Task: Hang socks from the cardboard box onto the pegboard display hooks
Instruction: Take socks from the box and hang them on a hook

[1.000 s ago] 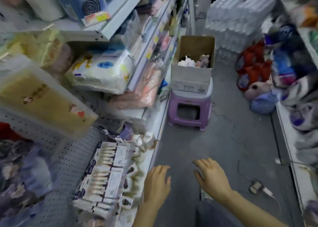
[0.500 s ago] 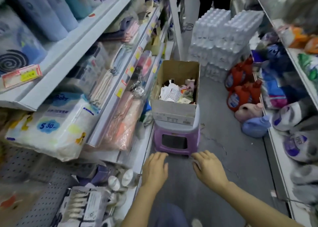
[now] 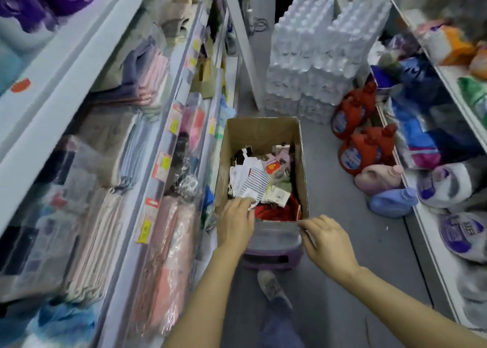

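Observation:
An open cardboard box (image 3: 263, 134) stands on a purple plastic stool (image 3: 274, 256) in the aisle. Several packaged socks lie in it: a striped sock (image 3: 257, 180) on top, white ones beside it, pink ones (image 3: 280, 157) at the back and red ones (image 3: 274, 212) at the near end. My left hand (image 3: 235, 222) reaches over the box's near left corner, its bent fingertips touching the near end of the striped sock. My right hand (image 3: 326, 239) is at the near right corner, fingertips against the box rim. No pegboard is in view.
Shelves of bagged textiles (image 3: 110, 197) line the left side. Stacked water-bottle packs (image 3: 319, 65) block the aisle behind the box. Red detergent jugs (image 3: 361, 150) and pink and blue jugs (image 3: 387, 189) sit on the floor at the right shelf. My shoe (image 3: 271, 287) is below the stool.
I have moved forward along the aisle to the box. Both hands rose from in front of the stool to the box's near rim, the left one reaching inside.

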`<state>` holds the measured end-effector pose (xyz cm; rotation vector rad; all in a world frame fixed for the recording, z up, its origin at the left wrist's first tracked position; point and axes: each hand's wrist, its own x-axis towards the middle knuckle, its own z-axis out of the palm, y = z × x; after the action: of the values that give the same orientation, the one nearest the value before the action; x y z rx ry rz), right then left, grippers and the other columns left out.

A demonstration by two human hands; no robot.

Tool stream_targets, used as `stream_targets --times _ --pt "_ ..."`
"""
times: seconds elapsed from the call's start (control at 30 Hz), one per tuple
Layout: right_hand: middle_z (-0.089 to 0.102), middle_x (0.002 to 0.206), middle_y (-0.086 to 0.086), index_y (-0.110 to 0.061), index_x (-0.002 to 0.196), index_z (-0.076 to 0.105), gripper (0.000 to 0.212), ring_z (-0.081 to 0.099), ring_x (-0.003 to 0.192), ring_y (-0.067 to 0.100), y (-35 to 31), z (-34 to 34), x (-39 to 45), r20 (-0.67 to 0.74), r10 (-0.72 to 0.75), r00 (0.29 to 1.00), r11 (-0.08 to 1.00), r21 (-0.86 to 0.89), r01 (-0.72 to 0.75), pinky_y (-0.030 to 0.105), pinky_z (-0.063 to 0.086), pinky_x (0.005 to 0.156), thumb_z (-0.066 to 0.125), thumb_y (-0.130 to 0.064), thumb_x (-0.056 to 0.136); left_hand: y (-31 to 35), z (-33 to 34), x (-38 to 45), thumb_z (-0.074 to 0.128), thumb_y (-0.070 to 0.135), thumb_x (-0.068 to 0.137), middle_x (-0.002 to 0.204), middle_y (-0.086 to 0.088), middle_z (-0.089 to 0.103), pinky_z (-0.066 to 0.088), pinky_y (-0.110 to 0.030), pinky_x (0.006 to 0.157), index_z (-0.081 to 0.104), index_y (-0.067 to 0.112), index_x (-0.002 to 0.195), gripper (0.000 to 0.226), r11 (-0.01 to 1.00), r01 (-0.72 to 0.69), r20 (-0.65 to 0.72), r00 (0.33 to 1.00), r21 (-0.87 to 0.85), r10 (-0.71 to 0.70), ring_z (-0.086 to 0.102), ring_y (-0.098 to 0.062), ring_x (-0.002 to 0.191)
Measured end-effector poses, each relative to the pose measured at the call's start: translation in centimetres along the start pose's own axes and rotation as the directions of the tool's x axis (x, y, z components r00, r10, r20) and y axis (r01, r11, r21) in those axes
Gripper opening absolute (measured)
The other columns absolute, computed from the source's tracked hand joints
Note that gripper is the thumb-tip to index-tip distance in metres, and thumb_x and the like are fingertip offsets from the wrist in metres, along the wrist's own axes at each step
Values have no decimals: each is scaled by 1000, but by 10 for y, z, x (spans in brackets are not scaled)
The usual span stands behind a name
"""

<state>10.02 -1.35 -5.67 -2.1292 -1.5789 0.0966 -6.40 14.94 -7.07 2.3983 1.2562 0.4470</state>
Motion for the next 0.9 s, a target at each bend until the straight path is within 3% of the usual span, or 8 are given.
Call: stream_targets --times 0.1,0.23,0.33,0.43,0.63,0.77,0.83,0.9 --pt "66 75 -3 -15 89 72 14 58 70 24 11 14 45 -26 27 999 999 -19 -28 33 49 62 60 -17 84 -9 25 69 60 14 92 117 0 62 50 -40 86 64 22 124 33 991 -77 243 969 105 50 57 -24 110" --pt "65 73 -2 -16 89 71 26 56 69 26 28 29 73 10 63 998 996 -65 -62 35 49 60 47 -24 85 -10 73 118 51 6 94 131 -9 52 46 -41 83 49 19 139 47 917 -329 604 786 226 133 52 -33 117" --pt "66 73 -3 -16 88 72 17 57 69 24 38 37 84 49 101 994 989 -109 -95 33 48 60 59 -19 79 -12 111 129 49 5 95 140 -12 44 47 -44 85 47 17 138 46 858 -468 703 683 212 199 47 -35 123" --pt "65 72 -3 -17 87 72 13 56 68 23 50 45 94 85 90 992 990 -114 -80 30 43 61 61 -19 79 -20 138 133 46 5 96 136 -10 47 50 -44 82 49 17 137 43 834 -524 743 625 172 240 48 -34 123" --pt "65 75 -1 -17 88 72 15 57 71 27 63 59 121 179 9 984 984 -174 22 32 29 67 72 -11 75 -26 144 149 49 12 96 118 -9 64 53 -44 77 57 17 125 31 877 -458 712 663 144 230 65 -35 102" --pt "68 94 6 -11 118 66 46 61 86 32 66 61 146 220 90 971 983 -177 -51 35 33 77 77 -10 73 -8 116 166 43 29 104 112 -8 65 52 -45 74 56 13 122 28 965 -260 474 848 -14 236 61 -32 100" --pt "66 110 10 -7 135 53 67 60 101 33 63 59 159 233 130 964 990 -91 -111 40 40 90 80 -12 74 2 96 172 41 32 104 102 -6 64 50 -44 72 58 9 112 30 975 -173 375 902 -140 214 58 -27 97" --pt "60 121 8 -11 143 44 75 55 110 28 58 54 171 212 190 959 978 41 -203 38 39 98 79 -17 77 9 76 177 40 33 102 95 -5 64 47 -45 74 59 7 102 32 959 -102 308 933 -263 184 58 -25 92"
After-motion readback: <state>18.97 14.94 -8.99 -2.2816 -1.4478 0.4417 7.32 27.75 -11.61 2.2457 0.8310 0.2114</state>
